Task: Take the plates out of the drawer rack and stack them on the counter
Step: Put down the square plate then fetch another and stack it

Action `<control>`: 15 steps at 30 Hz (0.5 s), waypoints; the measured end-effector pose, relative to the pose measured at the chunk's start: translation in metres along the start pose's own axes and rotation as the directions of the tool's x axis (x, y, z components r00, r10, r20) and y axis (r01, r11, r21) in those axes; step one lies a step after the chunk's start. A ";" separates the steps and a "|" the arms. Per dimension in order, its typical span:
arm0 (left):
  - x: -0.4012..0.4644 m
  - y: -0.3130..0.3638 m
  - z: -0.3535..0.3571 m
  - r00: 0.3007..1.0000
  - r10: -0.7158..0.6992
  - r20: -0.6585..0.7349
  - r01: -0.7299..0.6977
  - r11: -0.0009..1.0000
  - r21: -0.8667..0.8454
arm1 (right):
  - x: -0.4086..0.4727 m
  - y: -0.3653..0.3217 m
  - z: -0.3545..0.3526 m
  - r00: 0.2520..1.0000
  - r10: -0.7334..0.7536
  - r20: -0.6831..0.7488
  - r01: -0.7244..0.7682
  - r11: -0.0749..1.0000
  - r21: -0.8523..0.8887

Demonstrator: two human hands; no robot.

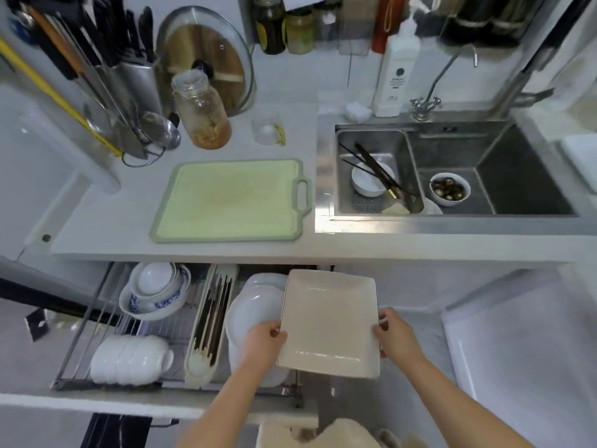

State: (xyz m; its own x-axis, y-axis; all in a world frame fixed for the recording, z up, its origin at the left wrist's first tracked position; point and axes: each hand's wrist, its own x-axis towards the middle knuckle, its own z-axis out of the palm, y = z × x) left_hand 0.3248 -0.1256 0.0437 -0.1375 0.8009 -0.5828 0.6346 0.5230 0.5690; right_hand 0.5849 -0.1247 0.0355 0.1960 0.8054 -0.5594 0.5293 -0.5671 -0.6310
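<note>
A square cream plate is held flat above the right end of the open drawer rack. My left hand grips its left edge and my right hand grips its right edge. Under and left of it, round white plates stand in the rack, partly hidden by the square plate and my left hand. The white counter lies above the drawer, with a green cutting board on it.
The rack also holds stacked bowls, a row of white bowls and a chopstick tray. A jar, a glass cup and a utensil holder stand at the counter's back. To the right is the sink with dishes.
</note>
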 end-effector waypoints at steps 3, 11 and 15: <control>-0.018 0.026 0.026 1.000 0.021 -0.010 -0.021 1.000 0.000 | -0.010 0.020 -0.036 0.999 -0.029 -0.043 0.030 0.999 0.013; -0.055 0.110 0.092 0.983 0.181 -0.017 -0.181 0.983 0.016 | -0.028 0.069 -0.135 0.979 -0.035 -0.202 0.055 0.994 0.091; -0.064 0.166 0.115 0.970 0.241 -0.027 -0.239 0.970 0.042 | -0.033 0.082 -0.187 0.960 -0.036 -0.279 0.072 0.990 0.120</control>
State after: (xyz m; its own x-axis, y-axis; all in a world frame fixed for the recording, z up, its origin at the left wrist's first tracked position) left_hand 0.5260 -0.1237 0.1086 -0.0012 0.9108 -0.4129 0.6805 0.3033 0.6671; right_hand 0.7764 -0.1650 0.1028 0.3994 0.8412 -0.3645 0.4393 -0.5246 -0.7293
